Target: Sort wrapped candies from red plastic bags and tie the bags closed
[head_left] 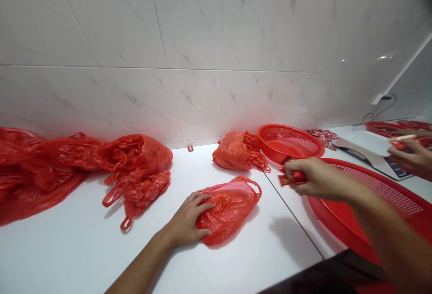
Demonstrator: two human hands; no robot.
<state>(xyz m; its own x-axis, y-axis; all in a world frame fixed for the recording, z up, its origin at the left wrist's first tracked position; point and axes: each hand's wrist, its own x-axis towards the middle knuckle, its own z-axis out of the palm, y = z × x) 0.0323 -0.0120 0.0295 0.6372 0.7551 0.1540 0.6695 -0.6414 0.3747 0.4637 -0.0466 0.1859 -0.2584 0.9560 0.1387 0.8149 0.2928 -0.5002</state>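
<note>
My left hand (191, 220) lies over the left end of a red plastic bag (227, 211), its thumb and fingers spread against the thin plastic. One loop handle of this bag points right, and the bag rests flattened on the white counter. Raised over the near rim of a large red basket (332, 215), my right hand (312, 179) is closed on small red packets (290, 178). Motion blurs them somewhat, and the fingers partly cover them, so how many there are is unclear.
A bundled red bag (232, 151) stands against a smaller red basket (290, 143). Crumpled red bags (138, 163) line the left. One small packet (190, 149) lies by the wall. Rightward are a scale (374, 157), a red-and-white pile (322, 137) and another person's hand (413, 157).
</note>
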